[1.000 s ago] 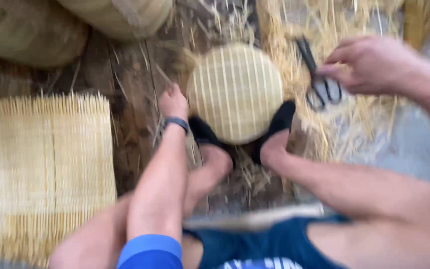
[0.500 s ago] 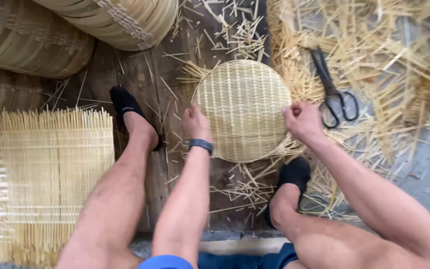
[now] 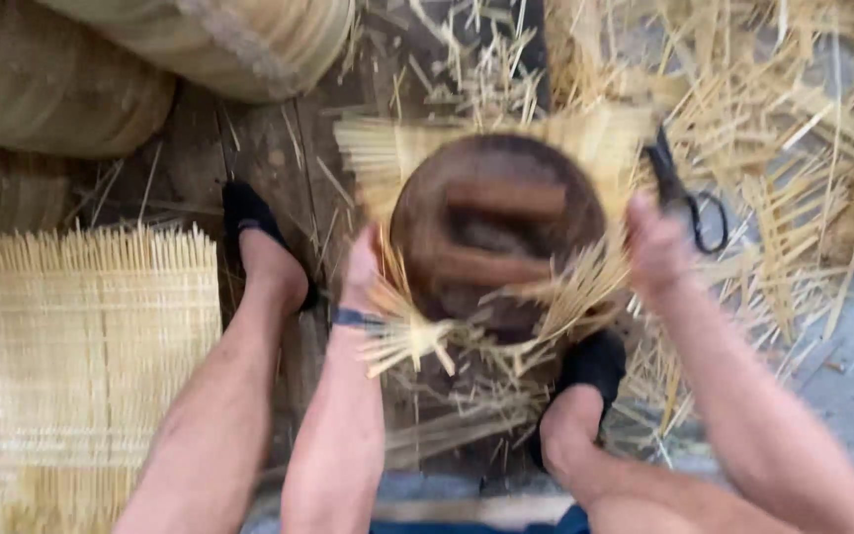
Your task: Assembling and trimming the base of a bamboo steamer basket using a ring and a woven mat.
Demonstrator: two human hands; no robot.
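Now that the woven basket (image 3: 496, 222) shows its dark underside instead of its pale face, I see left hand (image 3: 360, 269) and right hand (image 3: 656, 242) gripping its rim, turning it over.

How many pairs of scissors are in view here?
1. The black scissors lie on the straw-strewn floor, just above the right hand. More could be hidden under the straw.
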